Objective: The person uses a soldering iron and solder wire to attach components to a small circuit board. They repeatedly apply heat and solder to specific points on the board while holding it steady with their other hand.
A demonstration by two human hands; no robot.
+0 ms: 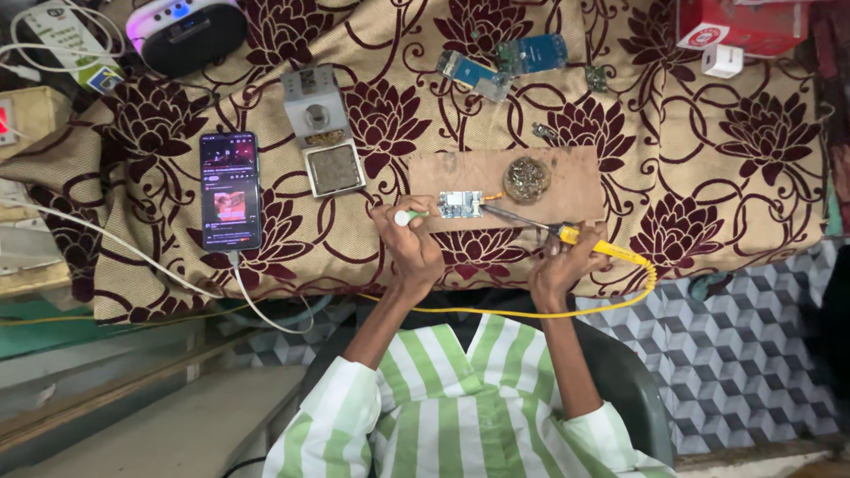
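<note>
A small circuit board [459, 204] lies on a brown wooden board [567, 190] on the patterned cloth. My left hand [409, 248] grips a thin tool with a white and green tip [410, 215], pointing it at the circuit board's left edge. My right hand [560, 267] holds a yellow-handled soldering iron [567, 234]; its metal tip reaches the circuit board's right edge. A yellow cord [620, 301] runs from the iron's handle back under my arms. A round tin with a tangle of metal wool [527, 180] sits on the wooden board behind the iron.
A lit phone [229, 190] on a white cable lies to the left. Beside it stand a grey block device [312, 104] and a square metal pad [334, 168]. Blue circuit boards [509, 62] lie at the back, a red box [739, 26] far right, a speaker [186, 31] far left.
</note>
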